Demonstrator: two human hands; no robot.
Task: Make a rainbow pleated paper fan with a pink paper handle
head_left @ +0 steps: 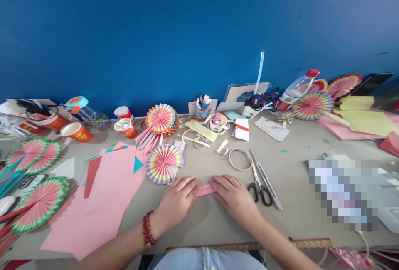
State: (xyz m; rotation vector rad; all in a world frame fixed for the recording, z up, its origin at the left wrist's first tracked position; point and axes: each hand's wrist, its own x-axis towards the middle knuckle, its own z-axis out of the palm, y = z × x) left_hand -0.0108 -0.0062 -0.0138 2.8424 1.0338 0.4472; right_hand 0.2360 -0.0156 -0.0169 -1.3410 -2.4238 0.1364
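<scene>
From the head camera, the person's left hand (177,199) and right hand (235,197) rest palm-down on the table (199,224), near its front edge. Between them lies a folded pink paper strip (205,189). The fingertips of both hands press on its two ends, but it cannot be told whether the thumbs pinch it from below. Scissors (258,184) lie just right of the right hand. A rainbow paper fan (163,164) sits just beyond the left hand, with pink paper sheets (106,195) to its left.

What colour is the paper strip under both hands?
Pink; the paper strip shows best in the head view.
</scene>
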